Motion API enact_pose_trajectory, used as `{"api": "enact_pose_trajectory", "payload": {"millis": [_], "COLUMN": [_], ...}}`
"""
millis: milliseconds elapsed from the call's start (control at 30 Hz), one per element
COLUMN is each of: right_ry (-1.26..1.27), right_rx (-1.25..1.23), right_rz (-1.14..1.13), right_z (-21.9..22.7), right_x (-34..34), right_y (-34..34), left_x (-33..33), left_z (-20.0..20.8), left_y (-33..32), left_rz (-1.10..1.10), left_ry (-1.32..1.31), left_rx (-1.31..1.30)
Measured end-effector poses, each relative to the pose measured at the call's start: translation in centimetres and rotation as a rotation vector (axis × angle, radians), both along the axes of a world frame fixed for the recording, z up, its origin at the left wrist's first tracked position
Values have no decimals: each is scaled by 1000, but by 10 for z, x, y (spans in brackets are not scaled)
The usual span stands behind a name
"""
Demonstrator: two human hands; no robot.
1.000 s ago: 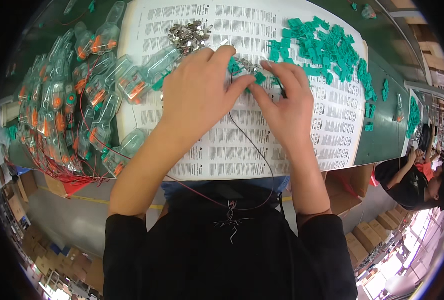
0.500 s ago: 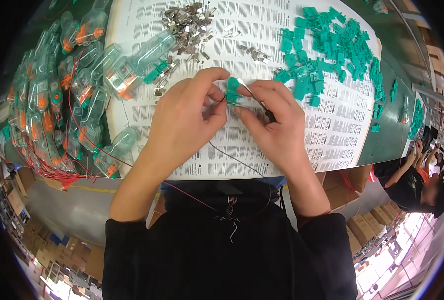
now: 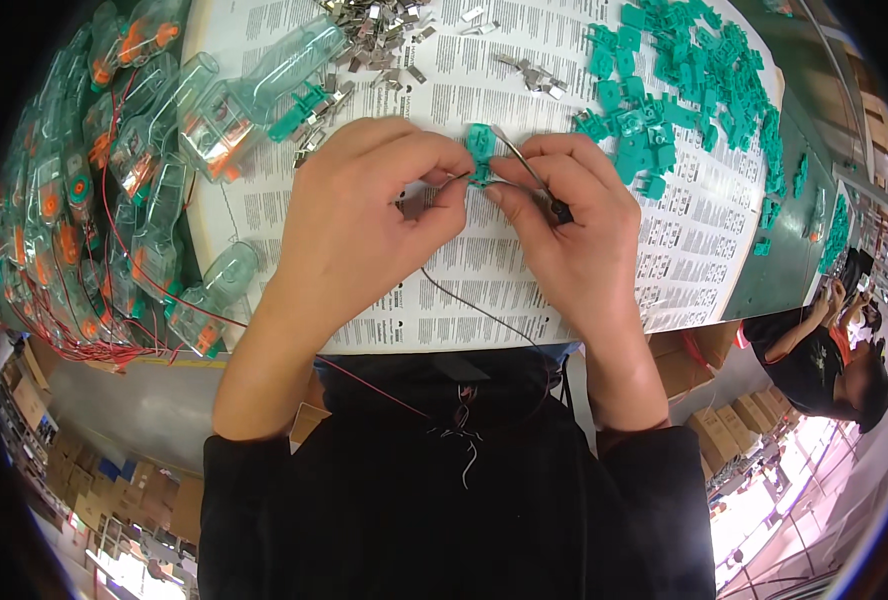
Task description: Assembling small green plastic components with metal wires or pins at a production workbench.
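Note:
Over the printed sheet, my two hands meet at a small green plastic part [image 3: 480, 142]. My left hand [image 3: 379, 205] is closed, its thumb and forefinger pinching the end of a thin black wire [image 3: 479, 308] against the part's near side. The wire hangs below that hand and curves toward my body. In my right hand [image 3: 574, 215], closed too, lies a slim metal-shafted tool [image 3: 526, 168] with a dark end; its kind is unclear. The right thumb and forefinger tips are at the part's right side. Fingers partly hide where wire and part meet.
Clear bottle-shaped housings [image 3: 219, 135] with orange insides and red wires crowd the left. Small metal clips [image 3: 379, 35] lie at the far middle, with more clips [image 3: 532, 75] beside them. Green plastic parts [image 3: 689, 75] are heaped at right. Another person [image 3: 819, 365] sits beyond the table's right side.
The green part now stands slightly farther right and higher in view, with both hands round it. The whole tabletop has shifted in the picture. The left fingers have drawn close to the part.

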State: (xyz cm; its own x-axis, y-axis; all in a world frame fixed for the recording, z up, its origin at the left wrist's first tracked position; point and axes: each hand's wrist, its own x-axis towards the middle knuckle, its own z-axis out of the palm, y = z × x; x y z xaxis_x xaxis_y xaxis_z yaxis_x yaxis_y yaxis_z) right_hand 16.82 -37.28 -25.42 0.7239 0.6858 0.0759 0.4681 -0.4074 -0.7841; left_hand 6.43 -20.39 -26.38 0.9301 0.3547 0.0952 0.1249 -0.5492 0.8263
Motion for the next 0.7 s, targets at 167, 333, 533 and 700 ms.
{"api": "enact_pose_trajectory", "payload": {"millis": [167, 333, 533, 700], "right_ry": [56, 51, 396, 556], "right_rx": [20, 20, 42, 149], "right_rz": [-7, 84, 79, 46], "right_z": [5, 11, 23, 37], "right_x": [3, 13, 8, 2], "right_y": [0, -5, -15, -16], "left_x": [3, 4, -1, -6], "left_z": [0, 5, 16, 16], "left_y": [-1, 5, 12, 13], "left_rz": [15, -115, -104, -64], "left_ry": [-104, -94, -42, -103], "left_rx": [59, 196, -254, -521]}}
